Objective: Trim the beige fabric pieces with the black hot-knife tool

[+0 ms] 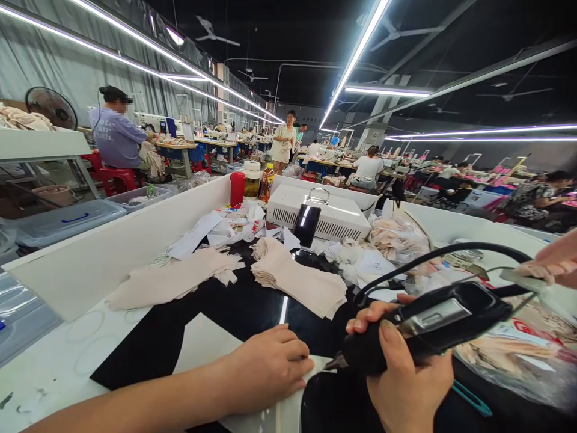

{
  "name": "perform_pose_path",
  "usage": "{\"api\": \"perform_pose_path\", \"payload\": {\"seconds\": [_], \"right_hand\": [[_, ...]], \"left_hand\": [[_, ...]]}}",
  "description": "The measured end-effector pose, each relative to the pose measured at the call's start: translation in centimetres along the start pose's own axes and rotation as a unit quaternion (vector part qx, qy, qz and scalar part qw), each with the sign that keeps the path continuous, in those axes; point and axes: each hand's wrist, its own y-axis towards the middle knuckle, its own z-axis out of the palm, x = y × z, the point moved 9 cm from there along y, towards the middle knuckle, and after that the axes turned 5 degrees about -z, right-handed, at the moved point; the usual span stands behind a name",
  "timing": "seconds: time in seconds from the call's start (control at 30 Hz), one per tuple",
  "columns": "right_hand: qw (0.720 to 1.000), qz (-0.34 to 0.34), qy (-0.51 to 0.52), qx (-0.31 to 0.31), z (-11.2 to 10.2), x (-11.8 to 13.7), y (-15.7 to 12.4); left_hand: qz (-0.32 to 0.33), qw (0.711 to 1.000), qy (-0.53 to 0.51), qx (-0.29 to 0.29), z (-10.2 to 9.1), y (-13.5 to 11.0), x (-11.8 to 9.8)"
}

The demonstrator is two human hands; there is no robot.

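Note:
My right hand (408, 373) is closed around a black corded hand tool (437, 325) with a narrow metal tip. The tip points left and down, at the edge of a pale sheet (210, 343) on the black work surface (243, 300). My left hand (270, 367) lies over that sheet, palm down, its fingers lightly bent and pressing on it. Beyond my hands are two piles of beige fabric pieces, a left stack (171, 278) and a middle stack (297, 276).
A phone (307, 225) leans against a white vented box (320, 207). Bagged beige fabric (518, 355) lies at the right, near teal tweezers (471, 398). Another person's hand (559, 258) is by the tool's cable. A low white wall (112, 246) borders the left.

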Motion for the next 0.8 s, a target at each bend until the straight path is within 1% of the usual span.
{"api": "perform_pose_path", "payload": {"seconds": [0.13, 0.27, 0.37, 0.53, 0.8], "right_hand": [[1.000, -0.003, -0.004, 0.008, 0.1, -0.4, -0.2], [1.000, 0.003, -0.018, 0.008, 0.0, -0.8, -0.3], [1.000, 0.004, -0.018, 0.000, -0.2, -0.6, 0.0], [1.000, -0.014, -0.010, -0.017, -0.9, 0.1, 0.6], [0.999, -0.003, -0.031, -0.012, -1.2, -0.4, 0.2]], "left_hand": [[-0.003, 1.000, -0.006, 0.007, 0.1, -0.1, 0.1], [0.003, 1.000, -0.006, -0.006, 0.0, -0.2, 0.0], [0.004, 1.000, -0.002, -0.009, 0.1, -0.2, 0.0], [0.005, 1.000, -0.003, 0.005, 0.1, -0.1, 0.0], [0.004, 1.000, -0.016, 0.010, 0.0, -0.3, 0.1]]}}
